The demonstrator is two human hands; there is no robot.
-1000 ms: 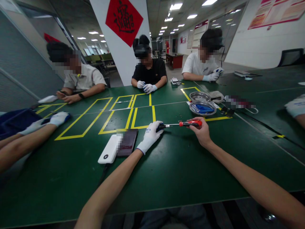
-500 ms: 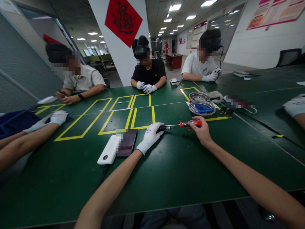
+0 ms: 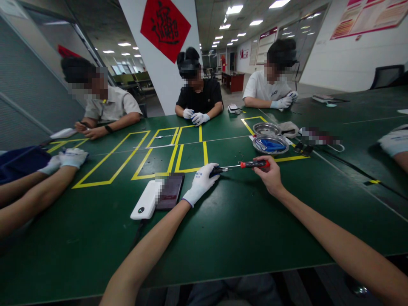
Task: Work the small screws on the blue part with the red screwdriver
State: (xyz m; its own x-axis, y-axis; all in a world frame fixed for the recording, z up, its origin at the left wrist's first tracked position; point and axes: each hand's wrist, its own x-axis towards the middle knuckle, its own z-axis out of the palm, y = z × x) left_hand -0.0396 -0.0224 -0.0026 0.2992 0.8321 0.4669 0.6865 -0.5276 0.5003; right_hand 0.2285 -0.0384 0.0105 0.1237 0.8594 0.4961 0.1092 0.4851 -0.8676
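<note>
My right hand [image 3: 270, 174], bare, is closed round the red handle of a screwdriver [image 3: 250, 164] that lies almost level over the green table [image 3: 223, 229]. Its metal shaft points left into my left hand [image 3: 201, 182], which wears a white glove and pinches a small dark part [image 3: 217, 170] at the tip. Both hands hover just above the table, near the front edge of a yellow taped box [image 3: 191, 157].
A white power bank [image 3: 145, 205] and a dark phone [image 3: 170, 190] lie left of my left hand. Two metal dishes [image 3: 270, 143], one holding blue items, stand behind the screwdriver. Other people sit around the table; a gloved co-worker's arms [image 3: 41, 178] rest at the left.
My hands and the screwdriver have barely moved. The co-worker's gloved hands at the left have drawn together.
</note>
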